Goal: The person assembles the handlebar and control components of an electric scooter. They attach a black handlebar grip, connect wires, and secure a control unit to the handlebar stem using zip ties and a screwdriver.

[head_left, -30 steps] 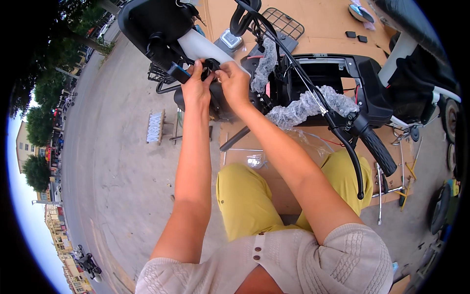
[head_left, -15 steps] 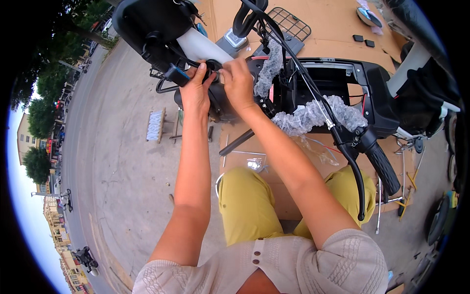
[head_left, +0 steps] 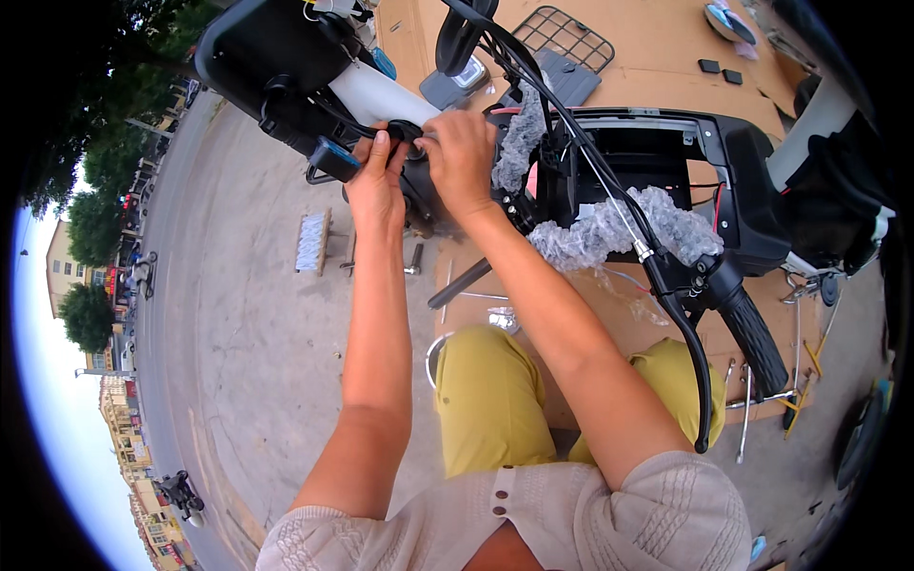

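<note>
Left hand (head_left: pixel 378 181): thumb and fingers pinch a black cable (head_left: pixel 404 127) in front of a white tube (head_left: pixel 381 95). Right hand (head_left: pixel 462 162): fingers curled, thumb drawn in toward them at the right side of the cable; whether they grip it cannot be told. The cable lies between the two hands, beyond the left edge of the part-assembled black body (head_left: pixel 719 143). A black-and-blue box (head_left: pixel 335 159) is just beside the left hand, below a large black panel (head_left: pixel 271 57).

To the right of the right hand, crinkled grey wrap (head_left: pixel 595 231) covers a handlebar ending in a ribbed black grip (head_left: pixel 757 343), with a black brake lever (head_left: pixel 703 381) beside it. Cardboard (head_left: pixel 657 48) covers the ground under the body. On it, a wire rack (head_left: pixel 568 40) lies beyond the body, and two small black blocks (head_left: pixel 721 71) lie nearer its right edge. Metal rods (head_left: pixel 745 419) cross its near right corner
</note>
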`<act>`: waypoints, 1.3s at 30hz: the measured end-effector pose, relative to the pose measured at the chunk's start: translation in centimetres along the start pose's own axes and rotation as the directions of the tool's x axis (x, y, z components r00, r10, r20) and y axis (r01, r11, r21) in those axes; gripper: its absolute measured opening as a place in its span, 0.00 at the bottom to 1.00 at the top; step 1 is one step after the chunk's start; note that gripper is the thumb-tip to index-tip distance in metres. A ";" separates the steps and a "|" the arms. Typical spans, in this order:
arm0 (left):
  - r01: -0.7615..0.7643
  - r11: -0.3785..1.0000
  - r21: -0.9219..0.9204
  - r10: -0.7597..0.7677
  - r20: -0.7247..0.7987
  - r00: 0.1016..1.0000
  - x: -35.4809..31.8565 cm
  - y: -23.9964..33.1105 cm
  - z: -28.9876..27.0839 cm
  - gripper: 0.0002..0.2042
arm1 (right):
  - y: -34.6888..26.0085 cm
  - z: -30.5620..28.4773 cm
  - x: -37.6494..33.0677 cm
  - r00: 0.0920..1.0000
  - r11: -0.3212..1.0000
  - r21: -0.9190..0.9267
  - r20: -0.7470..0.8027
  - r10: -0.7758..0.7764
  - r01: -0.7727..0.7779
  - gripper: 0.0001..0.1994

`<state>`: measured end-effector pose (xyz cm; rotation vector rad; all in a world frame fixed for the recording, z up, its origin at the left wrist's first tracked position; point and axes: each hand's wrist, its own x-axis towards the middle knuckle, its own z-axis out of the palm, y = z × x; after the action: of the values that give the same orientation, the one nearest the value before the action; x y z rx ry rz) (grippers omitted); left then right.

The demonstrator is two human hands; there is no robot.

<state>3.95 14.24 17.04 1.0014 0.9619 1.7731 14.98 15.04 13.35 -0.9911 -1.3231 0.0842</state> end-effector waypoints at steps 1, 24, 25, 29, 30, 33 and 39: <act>-0.003 1.000 -0.002 0.003 0.002 1.000 -0.1 -0.1 0.1 0.08 | 0.1 0.1 0.0 0.996 0.998 0.024 -0.067 0.053 -0.051 0.15; -0.192 0.945 0.265 0.204 -0.020 0.979 -1.2 -3.0 1.1 0.13 | 1.8 1.9 -1.2 0.984 0.985 0.017 0.042 0.173 -0.174 0.23; -0.175 0.945 0.275 0.188 -0.019 0.982 -1.1 -3.1 1.3 0.12 | 1.9 1.9 -1.2 0.983 0.983 0.036 0.041 0.177 -0.178 0.23; -0.211 0.936 0.281 0.236 -0.058 0.970 -0.9 -3.4 2.0 0.11 | 2.3 1.8 -1.3 0.983 0.980 0.083 0.048 0.178 -0.182 0.24; -0.208 0.934 0.291 0.234 -0.059 0.970 -0.8 -3.4 1.9 0.10 | 2.4 1.7 -1.3 0.983 0.980 0.087 0.052 0.176 -0.180 0.24; -0.198 0.930 0.310 0.230 -0.070 0.971 -0.7 -3.4 1.7 0.10 | 2.5 1.3 -1.4 0.984 0.977 0.127 0.067 0.166 -0.173 0.25; -0.121 0.956 0.268 0.143 -0.066 0.987 -0.5 -2.2 1.4 0.12 | 2.2 0.9 -1.2 0.978 0.966 0.173 0.118 0.174 -0.193 0.25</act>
<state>6.04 14.82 15.48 1.1878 1.2336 1.8425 14.87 16.24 10.98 -0.9590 -1.2871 0.3969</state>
